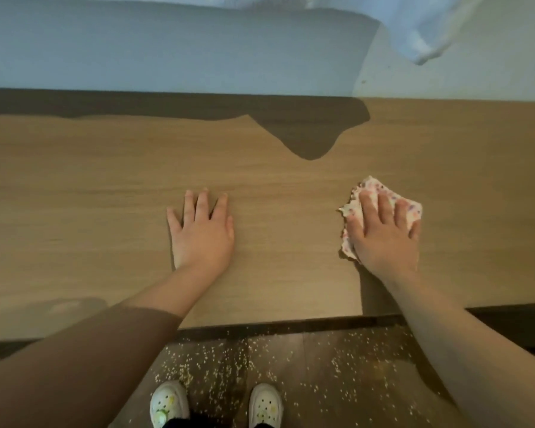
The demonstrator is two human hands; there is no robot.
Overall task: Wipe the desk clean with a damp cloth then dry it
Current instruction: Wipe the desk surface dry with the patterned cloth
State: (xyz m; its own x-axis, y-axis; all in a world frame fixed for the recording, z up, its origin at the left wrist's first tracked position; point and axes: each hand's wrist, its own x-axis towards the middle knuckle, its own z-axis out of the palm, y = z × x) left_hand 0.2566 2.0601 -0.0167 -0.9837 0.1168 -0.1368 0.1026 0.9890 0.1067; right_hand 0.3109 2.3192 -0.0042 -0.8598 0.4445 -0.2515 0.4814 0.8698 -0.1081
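the task is looking part way through, though the stage is hard to judge: the desk (74,196) is showing no crumbs, smears or wet sheen anywhere in view, and it is not showing whether the spotted cloth (372,187) is damp or dry, so i cannot tell if this is the wiping pass or the drying one. small pale grains (217,362) are lying scattered on the floor just past the desk's near edge, which is suggesting the top has already been swept off. the far strip along the back edge is sitting in shadow and is probably needing a pass yet.

the cloth is lying bunched flat on the desk, right of the middle and closer to the near edge than the back. the right hand (383,233) is pressing down on top of it with fingers straight and spread, not clutching it; cloth is poking out beyond the fingertips and along the hand's left side. the left hand (201,230) is resting flat and empty on bare wood near the middle, well apart from the cloth.
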